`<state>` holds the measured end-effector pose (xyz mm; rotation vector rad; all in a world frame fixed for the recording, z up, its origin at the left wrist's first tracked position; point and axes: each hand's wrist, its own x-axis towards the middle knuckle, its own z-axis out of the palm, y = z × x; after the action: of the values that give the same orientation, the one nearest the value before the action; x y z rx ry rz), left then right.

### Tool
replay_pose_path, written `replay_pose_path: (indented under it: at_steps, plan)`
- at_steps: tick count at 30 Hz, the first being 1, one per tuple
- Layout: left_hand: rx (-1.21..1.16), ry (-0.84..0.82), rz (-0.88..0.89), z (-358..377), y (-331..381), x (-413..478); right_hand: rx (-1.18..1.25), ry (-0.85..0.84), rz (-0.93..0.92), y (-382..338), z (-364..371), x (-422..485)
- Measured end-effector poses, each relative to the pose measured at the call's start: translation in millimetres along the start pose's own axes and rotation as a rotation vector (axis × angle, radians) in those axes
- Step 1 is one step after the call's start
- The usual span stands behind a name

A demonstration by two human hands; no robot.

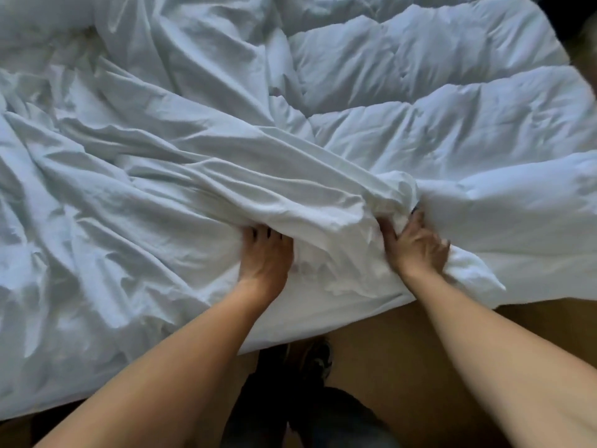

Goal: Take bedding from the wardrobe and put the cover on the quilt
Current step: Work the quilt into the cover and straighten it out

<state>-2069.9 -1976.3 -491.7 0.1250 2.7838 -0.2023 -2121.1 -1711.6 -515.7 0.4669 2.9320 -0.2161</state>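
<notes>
White cover (168,189) bunched; left hand (263,258), right hand (416,248) grip it beside quilt (452,124).

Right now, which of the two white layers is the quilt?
The one on the right: the quilt has puffy stitched panels, while the duvet cover on the left lies thin and finely creased.

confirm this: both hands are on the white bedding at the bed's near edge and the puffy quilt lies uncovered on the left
Wrong side: in the head view the puffy quilt lies uncovered on the right; the wrinkled cover is on the left. The left hand and right hand are at the near edge, as you say.
</notes>
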Motion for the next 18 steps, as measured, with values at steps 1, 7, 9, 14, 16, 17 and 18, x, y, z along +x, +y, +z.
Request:
replay_pose_path:
  at_steps: [1,7,9,14,16,17,18]
  plan:
    - [-0.021,-0.024,-0.008,1,-2,1,-0.016,-0.033,-0.046,9,4,-4]
    - [-0.072,-0.078,-0.063,0,-12,0,0.027,0.004,-0.209,79,-1,18]
    - [-0.11,-0.064,-0.064,-9,-13,-10,0.053,0.04,-0.251,95,-11,38]
    - [-0.119,0.04,-0.075,-39,-2,-47,0.11,0.082,-0.309,137,-51,75]
    - [-0.111,0.052,-0.111,-42,13,-62,0.099,0.084,-0.225,161,-74,94]
    - [-0.132,0.049,-0.128,-43,23,-68,0.077,0.047,-0.177,171,-84,102]
    - [-0.154,0.034,-0.144,-44,32,-71,0.048,-0.019,-0.135,175,-91,110]
